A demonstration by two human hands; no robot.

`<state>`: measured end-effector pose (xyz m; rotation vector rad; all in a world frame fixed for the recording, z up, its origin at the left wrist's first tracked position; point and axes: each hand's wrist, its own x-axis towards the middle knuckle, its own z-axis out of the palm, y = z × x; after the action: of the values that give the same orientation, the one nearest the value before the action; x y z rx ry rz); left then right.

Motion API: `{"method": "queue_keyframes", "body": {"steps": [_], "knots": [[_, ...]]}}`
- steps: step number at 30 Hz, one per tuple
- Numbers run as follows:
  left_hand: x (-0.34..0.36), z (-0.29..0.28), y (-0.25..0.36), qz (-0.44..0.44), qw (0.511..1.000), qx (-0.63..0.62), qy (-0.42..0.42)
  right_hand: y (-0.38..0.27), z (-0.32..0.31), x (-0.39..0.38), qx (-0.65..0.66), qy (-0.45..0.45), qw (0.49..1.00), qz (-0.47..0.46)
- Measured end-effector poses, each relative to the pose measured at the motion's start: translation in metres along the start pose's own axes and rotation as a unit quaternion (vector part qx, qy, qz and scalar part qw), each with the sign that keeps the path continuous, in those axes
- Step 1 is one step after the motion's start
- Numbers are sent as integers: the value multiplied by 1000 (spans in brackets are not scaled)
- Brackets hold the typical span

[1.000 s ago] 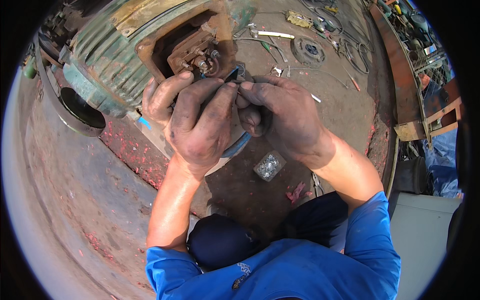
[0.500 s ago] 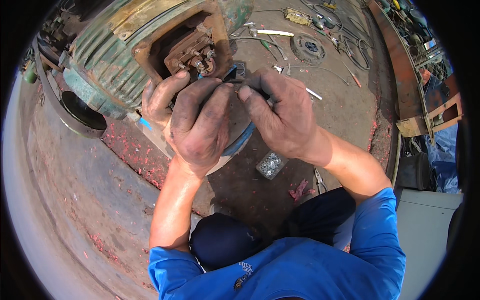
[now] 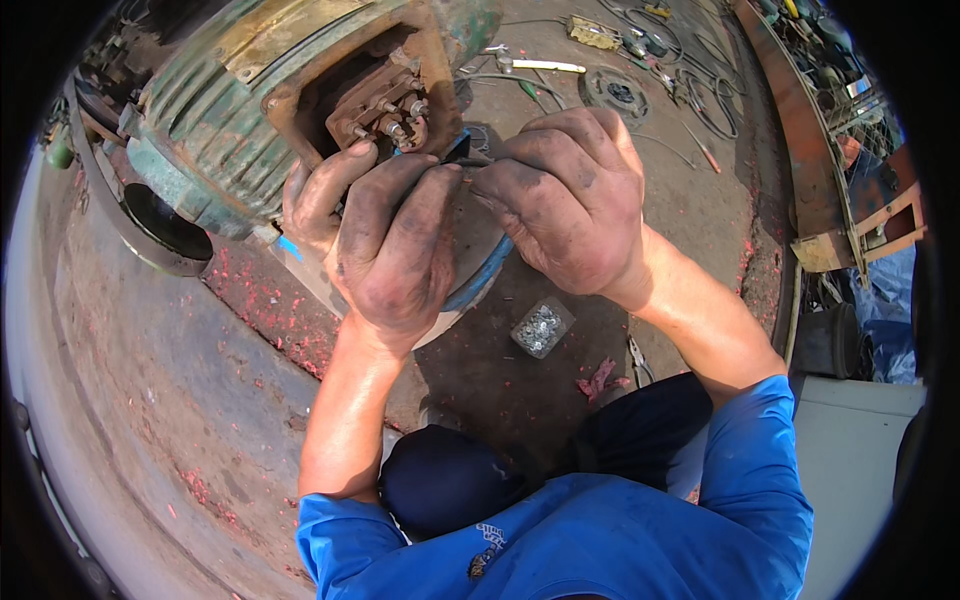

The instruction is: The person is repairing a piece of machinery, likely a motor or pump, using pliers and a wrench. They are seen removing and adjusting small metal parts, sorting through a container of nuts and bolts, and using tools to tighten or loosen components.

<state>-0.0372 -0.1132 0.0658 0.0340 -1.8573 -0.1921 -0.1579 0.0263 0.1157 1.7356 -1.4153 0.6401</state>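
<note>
A green ribbed electric motor (image 3: 225, 145) stands at the upper left. Its rusty terminal box (image 3: 440, 75) is uncovered, and a terminal block with metal studs (image 3: 385, 105) shows inside. Just below the box, my left hand (image 3: 390, 235) is closed, fingers bent and blackened with grime. My right hand (image 3: 575, 195) is closed beside it, thumb and fingers pressed together. A thin dark piece (image 3: 470, 162) shows between the fingertips of both hands; its kind I cannot make out. Under my hands is a round blue-edged surface (image 3: 485, 270).
A clear box of small metal hardware (image 3: 543, 328) sits on the ground, with pliers (image 3: 640, 362) and a red rag (image 3: 600, 382) nearer me. Farther off lie a hammer (image 3: 545, 66), a screwdriver (image 3: 704, 150), a round metal part (image 3: 615, 93) and cables (image 3: 715, 95). A rusty steel beam (image 3: 790, 100) runs along the right.
My right hand has turned over, its back now facing up and the thumb hidden. My left hand has barely moved.
</note>
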Motion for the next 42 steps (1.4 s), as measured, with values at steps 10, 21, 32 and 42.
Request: {"method": "queue_keyframes", "body": {"steps": [10, 21, 32, 42], "knots": [[0, -5, 0, 5, 1000, 9, -18, -34, -12, 13, 556, -88, 552, 615], [-5, -4, -1, 12, 997, 67, 23, -8, 7, 1, 42, -14, 993, 107], [-11, -1, -2, 6, 992, 121, 47, -40, 8, -1, 609, -16, 502, 614], [-13, 6, -4, 4, 994, 86, 71, -28, -21, 38, 11, -142, 985, 101]]}}
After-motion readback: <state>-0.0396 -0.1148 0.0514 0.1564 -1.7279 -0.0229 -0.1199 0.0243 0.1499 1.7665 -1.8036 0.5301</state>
